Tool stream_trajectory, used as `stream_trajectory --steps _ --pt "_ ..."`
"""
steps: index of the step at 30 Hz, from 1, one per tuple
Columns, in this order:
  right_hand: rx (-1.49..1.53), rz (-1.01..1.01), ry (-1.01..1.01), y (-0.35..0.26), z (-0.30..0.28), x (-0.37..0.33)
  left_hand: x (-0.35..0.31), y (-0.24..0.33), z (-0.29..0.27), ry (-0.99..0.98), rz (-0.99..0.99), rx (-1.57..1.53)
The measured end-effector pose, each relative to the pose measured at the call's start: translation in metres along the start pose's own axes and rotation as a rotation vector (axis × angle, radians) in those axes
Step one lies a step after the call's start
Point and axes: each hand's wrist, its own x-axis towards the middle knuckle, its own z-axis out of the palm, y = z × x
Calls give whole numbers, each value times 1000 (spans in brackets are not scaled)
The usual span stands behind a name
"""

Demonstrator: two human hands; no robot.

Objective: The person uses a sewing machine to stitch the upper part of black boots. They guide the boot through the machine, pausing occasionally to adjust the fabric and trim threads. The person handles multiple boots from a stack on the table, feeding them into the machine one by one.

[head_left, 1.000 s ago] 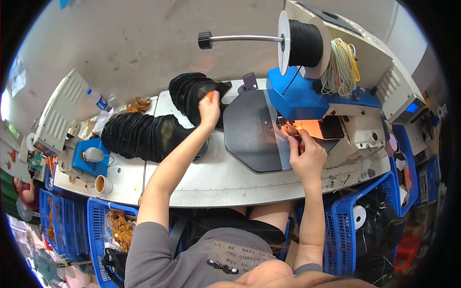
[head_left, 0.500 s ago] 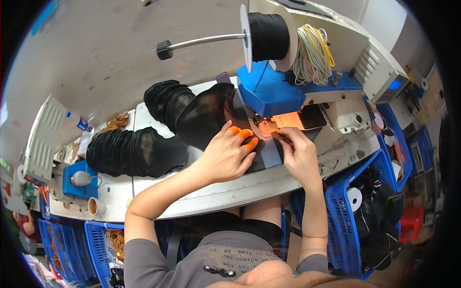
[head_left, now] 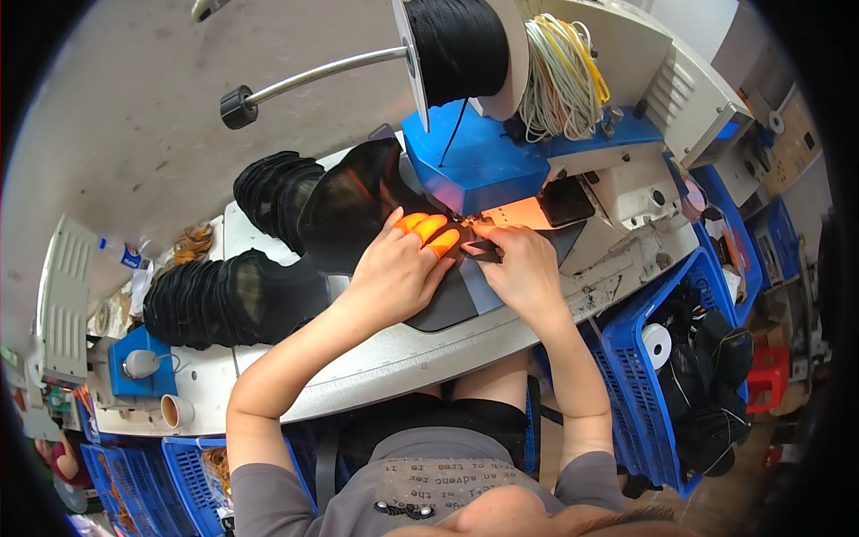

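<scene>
My left hand, with orange covers on several fingertips, is closed on a small black fabric piece by the needle area of a sewing machine with a blue head. Thumb and fingers of my right hand pinch a dark strip just right of it. The needle is hidden, and lit metal glows beside the fingertips. Left of the machine, a large curved black piece leans against a stack of similar pieces. A second stack lies nearer me.
Above the machine hangs a big spool of black cord on a metal rod. Bundled cables sit beside it. A cup stands at the table's left edge. Blue crates flank the table; the right one holds black pieces and a white reel.
The whole view has shifted, with the machine now further left. My right hand has come closer to my left at the needle area, and the dark strip in it shows more clearly.
</scene>
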Motion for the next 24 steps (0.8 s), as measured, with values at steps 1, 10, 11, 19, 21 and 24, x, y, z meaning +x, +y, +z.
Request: stream_trajectory --steps 1,10,11,19,21,24 --pt "1 35 -24 -2 0 2 1 -1 -1 -13 -2 -7" --pt "84 141 22 1 8 7 7 -17 0 -77 14 19" --pt "52 132 24 1 9 8 8 -19 0 -73 19 28" --pt "211 116 106 8 15 5 25 -49 -5 -147 124 -66" --pt "171 127 80 6 9 4 25 -56 -4 -158 159 -88" --pt "113 70 123 13 2 -1 29 -56 -5 -126 166 -89"
